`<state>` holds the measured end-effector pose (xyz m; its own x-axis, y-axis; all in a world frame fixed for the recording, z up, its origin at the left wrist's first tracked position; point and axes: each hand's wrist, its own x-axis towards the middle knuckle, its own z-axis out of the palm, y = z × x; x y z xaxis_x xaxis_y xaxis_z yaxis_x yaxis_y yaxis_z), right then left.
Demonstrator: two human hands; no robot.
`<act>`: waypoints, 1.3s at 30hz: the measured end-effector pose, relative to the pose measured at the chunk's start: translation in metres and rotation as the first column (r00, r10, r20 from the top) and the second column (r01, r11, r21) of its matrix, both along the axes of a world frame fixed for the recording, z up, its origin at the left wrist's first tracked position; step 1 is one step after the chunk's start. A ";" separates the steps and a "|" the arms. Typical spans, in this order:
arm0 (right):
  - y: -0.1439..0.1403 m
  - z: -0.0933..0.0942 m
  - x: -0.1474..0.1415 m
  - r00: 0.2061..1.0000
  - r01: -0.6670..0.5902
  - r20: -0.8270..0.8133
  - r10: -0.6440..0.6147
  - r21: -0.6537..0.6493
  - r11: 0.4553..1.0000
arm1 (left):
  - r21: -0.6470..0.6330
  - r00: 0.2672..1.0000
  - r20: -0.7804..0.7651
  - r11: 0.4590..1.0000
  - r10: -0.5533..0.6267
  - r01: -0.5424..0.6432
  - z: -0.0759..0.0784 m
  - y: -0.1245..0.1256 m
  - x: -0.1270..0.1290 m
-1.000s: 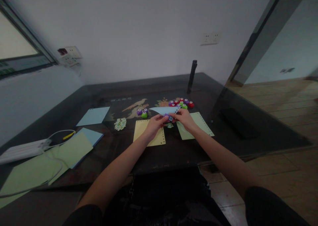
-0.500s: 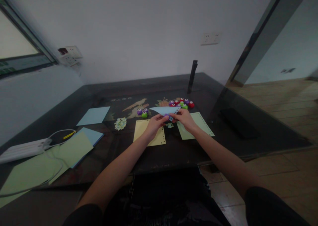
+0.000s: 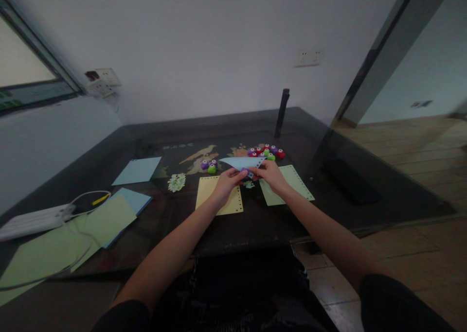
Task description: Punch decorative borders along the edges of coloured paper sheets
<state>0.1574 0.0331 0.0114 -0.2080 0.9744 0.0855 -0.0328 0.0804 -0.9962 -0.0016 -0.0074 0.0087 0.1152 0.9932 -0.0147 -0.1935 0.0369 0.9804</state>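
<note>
My left hand [image 3: 226,183] and my right hand [image 3: 269,173] meet above the dark table [image 3: 365,196], both pinching a light blue paper sheet [image 3: 242,162] with punched holes along its edge. A small purple punch [image 3: 246,172] sits between my fingertips at the sheet's lower edge. Below my hands lie a yellow punched sheet [image 3: 211,192] and a green punched sheet [image 3: 292,182]. A small heap of paper cut-outs [image 3: 249,184] lies between them.
Several coloured punches [image 3: 266,152] cluster behind my hands, a few more punches [image 3: 208,165] to the left. A cut-out pile [image 3: 177,181], a blue sheet [image 3: 137,170], stacked green and blue sheets [image 3: 105,218], a white power strip [image 3: 34,220] with cable, and a dark upright post [image 3: 282,112] stand around.
</note>
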 end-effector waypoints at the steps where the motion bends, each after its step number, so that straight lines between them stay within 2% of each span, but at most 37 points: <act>1: 0.000 0.000 0.000 1.000 -0.001 0.005 0.001 0.002 1.000 | 0.006 1.000 -0.006 1.000 0.000 0.000 0.000 0.000 0.000; 31: -0.007 0.003 -0.003 1.000 -0.007 -0.023 0.008 0.026 1.000 | 0.091 0.997 -0.062 0.995 0.054 -0.049 0.001 0.001 -0.002; 39: -0.007 0.003 -0.002 1.000 -0.001 -0.019 0.002 0.044 0.999 | 0.122 0.997 0.003 0.990 0.073 -0.073 0.001 -0.001 0.002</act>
